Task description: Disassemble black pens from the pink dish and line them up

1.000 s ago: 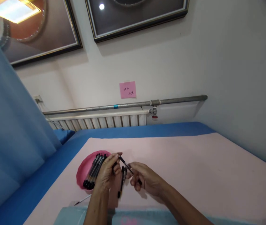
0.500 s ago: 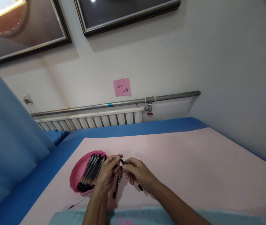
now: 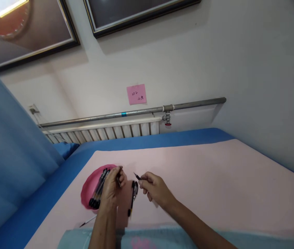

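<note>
Right of the round pink bowl, the right hand pinched a pointed black pen; the left hand curled, hold unclear.

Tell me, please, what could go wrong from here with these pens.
The pen in the right hand has its thin point bare, so it might mark the pink sheet or the left hand. A black pen lying between the hands could get nudged. The thin white stick by the pink bowl might be brushed aside.
</note>
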`<state>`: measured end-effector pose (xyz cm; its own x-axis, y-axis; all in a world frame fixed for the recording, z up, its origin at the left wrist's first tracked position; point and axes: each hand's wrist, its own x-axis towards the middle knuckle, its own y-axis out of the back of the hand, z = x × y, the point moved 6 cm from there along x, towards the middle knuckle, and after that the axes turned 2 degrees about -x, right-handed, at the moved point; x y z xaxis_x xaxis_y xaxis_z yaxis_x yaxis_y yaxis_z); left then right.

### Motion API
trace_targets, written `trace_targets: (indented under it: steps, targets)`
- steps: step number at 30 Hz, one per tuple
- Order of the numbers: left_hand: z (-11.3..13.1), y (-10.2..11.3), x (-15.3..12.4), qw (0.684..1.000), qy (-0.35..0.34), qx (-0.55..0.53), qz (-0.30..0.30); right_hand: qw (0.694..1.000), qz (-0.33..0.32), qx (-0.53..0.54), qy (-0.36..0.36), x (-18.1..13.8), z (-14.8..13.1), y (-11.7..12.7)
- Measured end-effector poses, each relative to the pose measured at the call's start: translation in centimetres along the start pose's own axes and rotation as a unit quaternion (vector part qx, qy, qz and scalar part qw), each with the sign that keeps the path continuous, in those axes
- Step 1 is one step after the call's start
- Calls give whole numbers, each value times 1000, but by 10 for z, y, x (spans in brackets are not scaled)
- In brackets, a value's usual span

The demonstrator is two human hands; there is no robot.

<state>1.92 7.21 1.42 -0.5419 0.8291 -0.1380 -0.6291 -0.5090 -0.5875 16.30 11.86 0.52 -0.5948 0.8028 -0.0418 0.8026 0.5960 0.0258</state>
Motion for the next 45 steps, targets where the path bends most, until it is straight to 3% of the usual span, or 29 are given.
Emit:
trace_targets:
  steps: [3, 10, 18, 25, 33, 38, 41, 45]
  targets:
    - [-2, 2, -1, 999, 28, 24, 17, 999, 11, 39, -12, 3, 1, 4]
    - [-33, -22, -11, 984, 113, 87, -104, 997, -3, 74, -27, 7, 6, 5]
    - [-29, -22, -14, 985, 115, 97, -83, 997, 3, 67, -24, 6, 6, 9]
    - [-32, -24, -13, 981, 104, 99, -128, 997, -45, 51, -45, 3, 7, -1]
    - [-8, -2, -1, 995, 10, 83, -48, 987, -136, 41, -73, -5, 6, -4]
    - [12, 19, 7, 998, -34, 43, 16, 983, -161, 17, -85, -9, 14, 0]
    - [24, 36, 12, 996, -63, -10, 56, 983, -153, -12, -96, -13, 20, 15]
    - [23, 41, 15, 996, -40, -53, 62, 990, -75, 10, -122, -17, 26, 43]
